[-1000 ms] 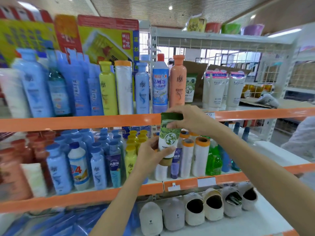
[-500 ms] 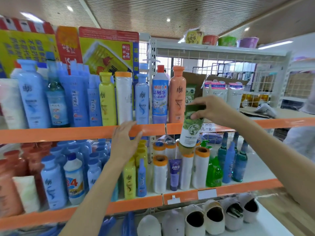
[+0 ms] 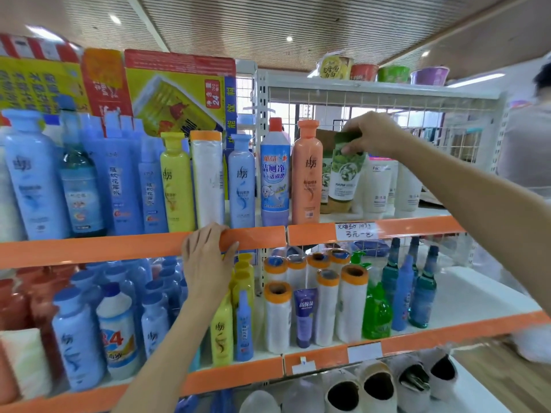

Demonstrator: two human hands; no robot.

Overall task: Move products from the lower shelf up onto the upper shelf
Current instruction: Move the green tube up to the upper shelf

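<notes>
My right hand (image 3: pixel 372 134) pinches the flat top end of a green-and-white tube (image 3: pixel 344 177) that stands cap-down on the upper shelf (image 3: pixel 417 226), just right of an orange bottle (image 3: pixel 307 174). A second, similar tube is partly hidden behind it. My left hand (image 3: pixel 208 257) rests with its fingers curled over the orange front rail of the upper shelf. The lower shelf (image 3: pixel 328 357) holds white rolls with orange caps (image 3: pixel 351 302), a purple tube (image 3: pixel 304 314), green and blue bottles and yellow bottles.
The upper shelf is packed with blue, yellow and white bottles (image 3: pixel 176 180) on the left and white tubes (image 3: pixel 381 183) on the right. Slippers (image 3: pixel 378 386) lie on the bottom shelf. Bowls (image 3: pixel 393 73) sit on the top rack. A person (image 3: pixel 527 144) stands at far right.
My right hand has lifted the green tube from the lower shelf up onto the upper shelf beside the orange bottle. My left hand let go of it and moved to the shelf rail.
</notes>
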